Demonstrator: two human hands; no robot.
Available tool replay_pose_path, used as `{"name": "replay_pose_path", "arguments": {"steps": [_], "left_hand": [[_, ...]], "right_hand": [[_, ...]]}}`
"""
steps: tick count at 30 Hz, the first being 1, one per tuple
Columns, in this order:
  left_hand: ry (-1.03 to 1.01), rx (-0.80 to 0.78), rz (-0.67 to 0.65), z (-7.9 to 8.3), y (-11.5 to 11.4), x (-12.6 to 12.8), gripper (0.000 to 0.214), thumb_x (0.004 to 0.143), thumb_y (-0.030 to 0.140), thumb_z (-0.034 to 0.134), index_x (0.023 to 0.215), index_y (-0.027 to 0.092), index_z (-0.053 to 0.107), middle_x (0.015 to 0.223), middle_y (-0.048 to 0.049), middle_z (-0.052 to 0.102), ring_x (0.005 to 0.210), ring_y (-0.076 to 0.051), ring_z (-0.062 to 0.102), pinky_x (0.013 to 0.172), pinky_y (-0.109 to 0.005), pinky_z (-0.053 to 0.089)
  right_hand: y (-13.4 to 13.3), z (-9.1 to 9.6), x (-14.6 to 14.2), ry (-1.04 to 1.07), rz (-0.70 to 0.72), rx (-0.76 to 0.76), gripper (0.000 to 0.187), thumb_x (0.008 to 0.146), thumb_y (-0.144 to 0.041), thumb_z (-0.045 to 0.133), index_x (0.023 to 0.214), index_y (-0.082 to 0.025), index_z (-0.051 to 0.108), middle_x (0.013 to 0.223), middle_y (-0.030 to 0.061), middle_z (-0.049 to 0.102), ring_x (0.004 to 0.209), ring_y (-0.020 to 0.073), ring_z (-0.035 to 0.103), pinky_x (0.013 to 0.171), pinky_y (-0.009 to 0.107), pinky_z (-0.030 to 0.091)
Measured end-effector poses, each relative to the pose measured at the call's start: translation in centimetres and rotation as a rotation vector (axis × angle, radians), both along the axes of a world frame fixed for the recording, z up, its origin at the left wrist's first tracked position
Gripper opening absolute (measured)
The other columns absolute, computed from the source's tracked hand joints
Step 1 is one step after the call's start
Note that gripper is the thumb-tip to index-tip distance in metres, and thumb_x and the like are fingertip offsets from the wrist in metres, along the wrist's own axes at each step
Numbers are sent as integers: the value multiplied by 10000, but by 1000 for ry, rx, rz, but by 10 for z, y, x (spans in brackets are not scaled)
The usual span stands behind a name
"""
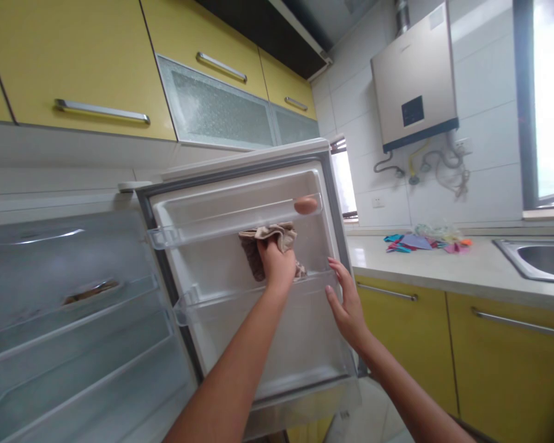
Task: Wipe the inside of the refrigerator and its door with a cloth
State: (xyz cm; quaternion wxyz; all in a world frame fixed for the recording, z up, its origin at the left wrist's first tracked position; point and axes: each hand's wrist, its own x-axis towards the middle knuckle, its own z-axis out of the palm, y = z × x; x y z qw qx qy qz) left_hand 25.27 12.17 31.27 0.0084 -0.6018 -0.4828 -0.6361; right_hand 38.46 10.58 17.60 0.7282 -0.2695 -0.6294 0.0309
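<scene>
My left hand (277, 266) is closed on a brown and beige cloth (276, 237), bunched up against the inner face of the open fridge door (277, 357). The cloth is between the door's upper clear shelf (226, 220) and a lower clear shelf (249, 296). At the door's right edge is my right hand (348, 307), fingers stretched and apart, fingertips at the end of the lower shelf. It holds nothing. A brown egg (305, 205) lies at the right end of the upper shelf.
To the left, the fridge interior (74, 246) has glass shelves and a dish with food (92, 291). On the right, a counter (443, 261) bears colourful cloths (418, 242) and a sink (540, 255). A water heater (415, 80) hangs above; yellow cabinets (83, 61) are overhead.
</scene>
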Motion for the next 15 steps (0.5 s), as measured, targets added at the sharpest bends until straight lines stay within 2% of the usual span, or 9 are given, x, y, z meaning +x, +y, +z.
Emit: {"name": "replay_pose_path", "arguments": {"steps": [3,7,9,12,15], "left_hand": [[277,-33,23,-3,-8,11,523,771,116,548,1290,158,591,1446,-193,477,1414,-333,401,1213,-457,298],[768,-43,-87,1,-8,15,657,735,51,531,1375,196,551,1495,-158,465,1405,-319,400,1195,-452,329],[998,-30,-137,9,-3,11,655,737,58,541,1378,195,549,1524,-143,452,1391,-318,406,1166,-442,366],[1303,11,-154,27,6,-4,561,807,103,528,1349,240,578,1493,-107,513,1346,-302,460,1092,-439,421],[1594,80,-150,41,9,-25,382,875,168,539,1204,309,673,1453,-37,573,1355,-272,469,1039,-422,417]], "right_hand": [[2,-1,1,-2,6,-6,477,981,-310,466,1451,-305,384,1527,94,439,1435,252,397,1191,551,339],[10,-11,2,3,-30,-36,506,974,-347,485,1465,-285,377,1527,116,439,1431,280,408,1178,583,351],[13,-16,3,8,-61,-55,518,971,-364,493,1468,-277,379,1522,128,445,1425,294,417,1169,604,356],[15,-16,6,-12,-52,-64,505,979,-365,472,1468,-278,379,1521,125,449,1424,283,421,1162,585,378],[11,-8,8,-39,-13,-53,486,984,-360,452,1459,-283,385,1527,112,445,1430,265,416,1140,530,423]]}}
